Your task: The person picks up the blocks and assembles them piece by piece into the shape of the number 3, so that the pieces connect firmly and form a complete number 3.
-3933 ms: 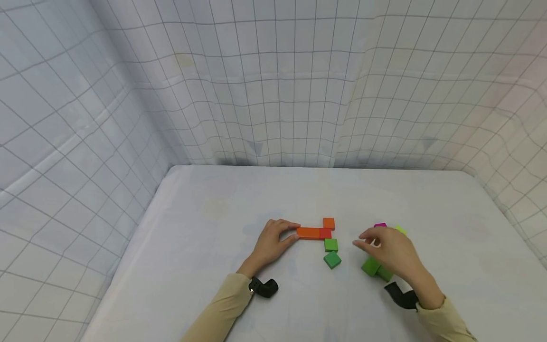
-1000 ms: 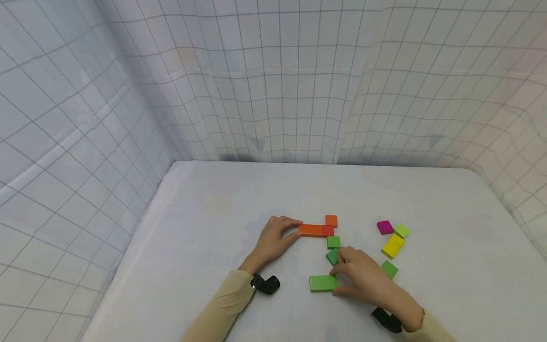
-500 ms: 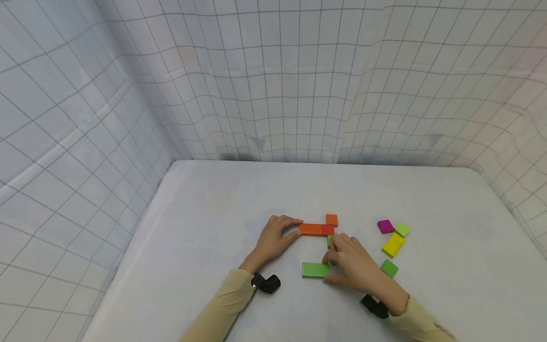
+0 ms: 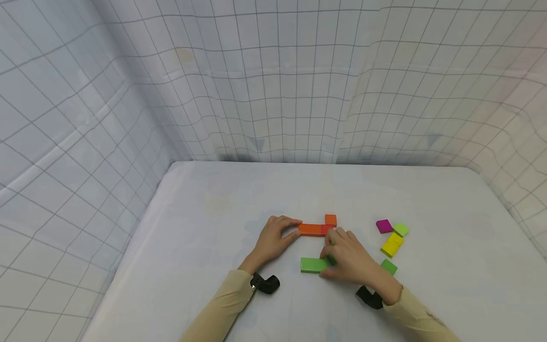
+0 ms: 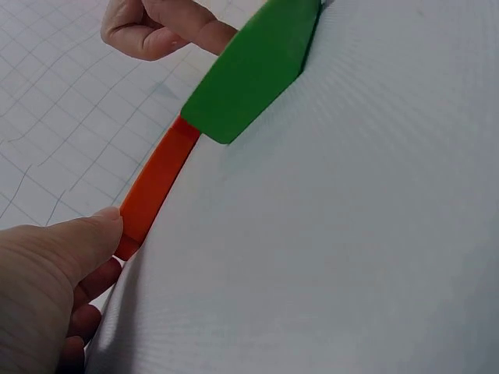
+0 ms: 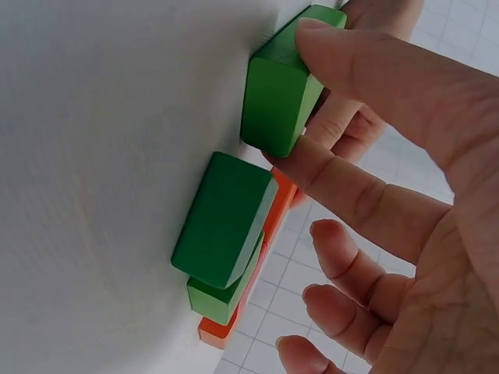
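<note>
My left hand point(image 4: 272, 241) holds the left end of a long orange block point(image 4: 309, 230) between thumb and fingers; the left wrist view shows the thumb on that end. A red block point(image 4: 326, 229) adjoins its right end, and a small orange block point(image 4: 331, 220) sits just behind. My right hand point(image 4: 351, 259) pinches a long light-green block point(image 4: 312, 265) by its right end, thumb and index finger on opposite sides. Beside it in the right wrist view stand a dark-green block point(image 6: 226, 218) and a small green block point(image 6: 217, 302), mostly covered by the right hand in the head view.
Right of the right hand lie a magenta block point(image 4: 383, 226), a lime block point(image 4: 400, 229), a yellow block point(image 4: 391, 245) and a green block point(image 4: 389, 266), partly hidden. A white cloth covers the table point(image 4: 222, 199); gridded curtains point(image 4: 273, 85) hang around it.
From the pile at right, my right hand has brought the long light-green block leftward, then slid it farther from me, toward the orange block. My left hand has stayed at the orange block.
</note>
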### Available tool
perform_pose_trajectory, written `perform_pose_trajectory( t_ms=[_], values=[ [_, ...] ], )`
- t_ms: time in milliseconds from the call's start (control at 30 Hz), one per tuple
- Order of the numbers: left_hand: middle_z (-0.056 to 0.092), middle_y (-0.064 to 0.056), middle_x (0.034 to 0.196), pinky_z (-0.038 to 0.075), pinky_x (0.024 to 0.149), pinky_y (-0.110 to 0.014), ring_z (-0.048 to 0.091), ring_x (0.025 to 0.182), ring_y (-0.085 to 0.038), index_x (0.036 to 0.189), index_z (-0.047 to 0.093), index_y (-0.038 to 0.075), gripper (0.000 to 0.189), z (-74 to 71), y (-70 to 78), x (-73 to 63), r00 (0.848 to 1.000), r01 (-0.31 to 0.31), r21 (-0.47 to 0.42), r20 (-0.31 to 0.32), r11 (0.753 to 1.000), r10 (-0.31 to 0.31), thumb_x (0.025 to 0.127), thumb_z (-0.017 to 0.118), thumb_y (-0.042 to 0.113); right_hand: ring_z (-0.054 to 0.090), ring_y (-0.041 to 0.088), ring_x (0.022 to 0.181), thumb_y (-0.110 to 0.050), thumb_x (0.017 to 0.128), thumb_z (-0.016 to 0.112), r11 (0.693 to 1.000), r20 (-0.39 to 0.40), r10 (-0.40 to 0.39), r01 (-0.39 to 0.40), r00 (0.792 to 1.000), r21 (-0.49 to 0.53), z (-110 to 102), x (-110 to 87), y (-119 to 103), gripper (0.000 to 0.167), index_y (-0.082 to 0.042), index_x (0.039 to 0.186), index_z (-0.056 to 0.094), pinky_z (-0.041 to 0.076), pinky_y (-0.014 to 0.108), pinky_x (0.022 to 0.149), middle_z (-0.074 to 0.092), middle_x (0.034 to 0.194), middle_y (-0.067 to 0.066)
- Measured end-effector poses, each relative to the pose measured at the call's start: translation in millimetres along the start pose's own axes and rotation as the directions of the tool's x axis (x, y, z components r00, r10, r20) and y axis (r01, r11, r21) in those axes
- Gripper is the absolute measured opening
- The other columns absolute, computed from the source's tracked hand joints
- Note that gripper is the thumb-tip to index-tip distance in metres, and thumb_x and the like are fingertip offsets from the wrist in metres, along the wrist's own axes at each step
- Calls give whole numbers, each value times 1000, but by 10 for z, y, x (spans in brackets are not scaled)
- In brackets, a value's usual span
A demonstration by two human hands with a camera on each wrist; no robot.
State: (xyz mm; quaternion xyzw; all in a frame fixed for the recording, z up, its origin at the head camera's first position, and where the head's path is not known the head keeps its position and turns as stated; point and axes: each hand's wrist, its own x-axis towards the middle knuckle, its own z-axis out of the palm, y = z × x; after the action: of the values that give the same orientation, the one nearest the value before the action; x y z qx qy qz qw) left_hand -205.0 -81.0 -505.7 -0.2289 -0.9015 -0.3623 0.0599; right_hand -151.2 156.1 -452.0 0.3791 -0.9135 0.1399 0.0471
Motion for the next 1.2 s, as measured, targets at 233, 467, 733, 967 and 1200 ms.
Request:
perform_pose_trajectory(
  t_ms=[233,467,733,967,1200],
  values=[
    [63,9,113,40,85,-31,47,97,-11,118,68,21,31,0,3,6,1000,8,-1,7,1000,-8,91,65,35,37,17,88,-44,67,84,1000,21,8,-9,1000,30,-9,36,28,32,-17,82,74,32,33,71,42,89,-5],
    [63,9,113,40,85,-31,47,97,-12,118,68,21,31,-2,4,1,1000,1,-2,0,1000,-1,91,65,34,38,16,89,-43,68,84,998,20,9,-10,1000,56,-3,42,59,32,-17,83,74,33,32,71,44,90,-5],
    [63,9,113,40,84,-31,47,95,-11,118,68,21,31,2,-1,0,1000,-5,-5,0,1000,5,91,65,34,39,16,90,-42,68,84,996,20,12,-13,1000,83,0,39,82,32,-17,84,75,34,33,71,45,91,-5],
    [63,9,113,40,85,-32,47,97,-12,119,68,21,31,3,2,-5,1000,-2,5,1,1000,2,91,64,35,39,16,89,-43,68,84,996,31,25,-27,999,89,6,37,96,32,-18,85,74,34,33,71,45,92,-5],
    [63,9,112,40,85,-32,47,97,-12,118,68,21,31,7,-6,4,1000,1,7,5,1000,-1,91,65,35,39,16,90,-42,68,84,996,27,19,-21,999,89,4,48,105,32,-17,86,74,34,32,71,46,92,-5]
  ],
)
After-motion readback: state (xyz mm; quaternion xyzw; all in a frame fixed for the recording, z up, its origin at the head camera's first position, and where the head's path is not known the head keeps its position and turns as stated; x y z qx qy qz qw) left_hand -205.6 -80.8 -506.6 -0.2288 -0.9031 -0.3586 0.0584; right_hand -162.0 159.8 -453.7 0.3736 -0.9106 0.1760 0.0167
